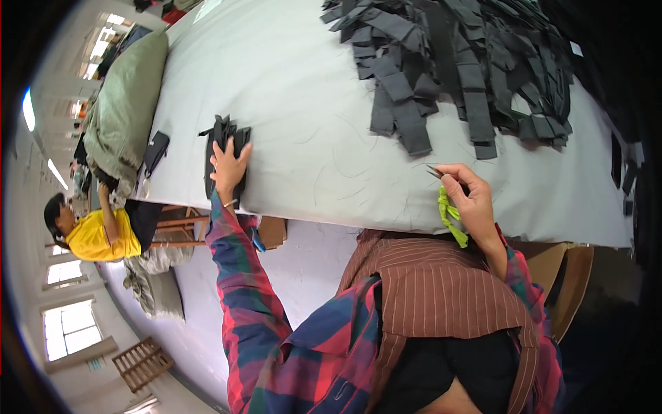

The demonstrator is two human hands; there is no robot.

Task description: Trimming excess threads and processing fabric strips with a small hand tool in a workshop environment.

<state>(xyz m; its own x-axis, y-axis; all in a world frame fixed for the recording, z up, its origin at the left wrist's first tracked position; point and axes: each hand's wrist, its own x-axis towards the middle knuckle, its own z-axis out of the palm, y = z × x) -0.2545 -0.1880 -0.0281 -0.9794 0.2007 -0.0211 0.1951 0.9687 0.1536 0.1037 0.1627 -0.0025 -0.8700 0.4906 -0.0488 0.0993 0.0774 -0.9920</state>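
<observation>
A wide counter (296,90) covered in smooth pale grey cloth fills the upper picture, its near edge bent by the lens. The left hand (231,165) lies flat on a small stack of dark fabric strips (224,148) at that near edge, fingers (222,153) pressed together and laid along the top; the stack is matt and soft-edged, its long axis running away from the person toward the far side of the counter, and its lower end is hidden under the palm. The right hand (472,196) rests near the edge well to the right, its fingers curled round small metal snips (436,172) whose thin pointed tips aim left along the counter; the handle is covered by the hand, and a bright yellow-green cord (449,217) hangs from it across the wrist. Beyond lies a large loose heap of dark grey strips (455,69), flat woven bands overlapping at all angles, cut off by the upper rim. Thin stray threads dot the cloth. At the left a person in a yellow shirt (93,234) sits beside a bulging olive sack (127,96); details there are too warped to make out.
</observation>
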